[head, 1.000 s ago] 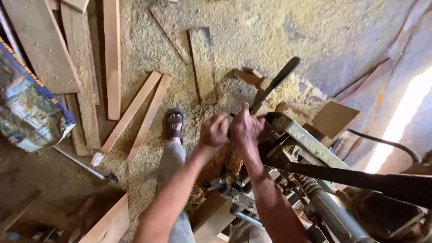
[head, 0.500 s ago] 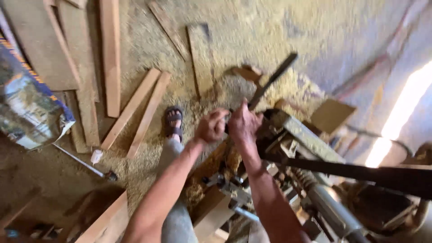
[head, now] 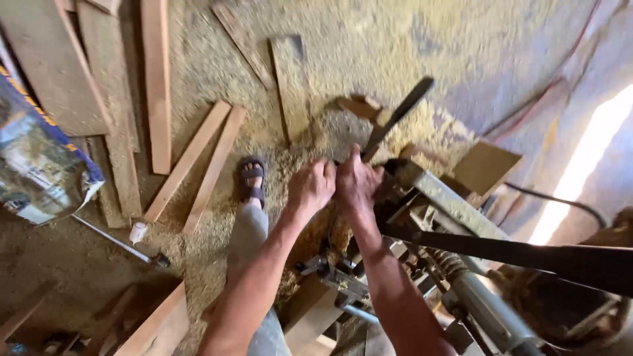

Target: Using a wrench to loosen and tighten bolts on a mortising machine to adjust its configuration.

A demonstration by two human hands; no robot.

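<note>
Meanwhile, little is seen to have shifted over the last second: on the sawdust-strewn floor the loose wooden planks and the sandalled foot are found where they were, well left of the work. The left hand has been kept curled into a closed grip just beside the right, though what is pinched inside it cannot be told. The right hand, earlier raised slightly, has been settled against the near end of the metal machine, its fingers folded shut on a small part that is hidden by them. The dark lever handle is left standing up behind both hands, untouched. From this, an adjustment at the machine's end is judged to be still under way, not finished.
</note>
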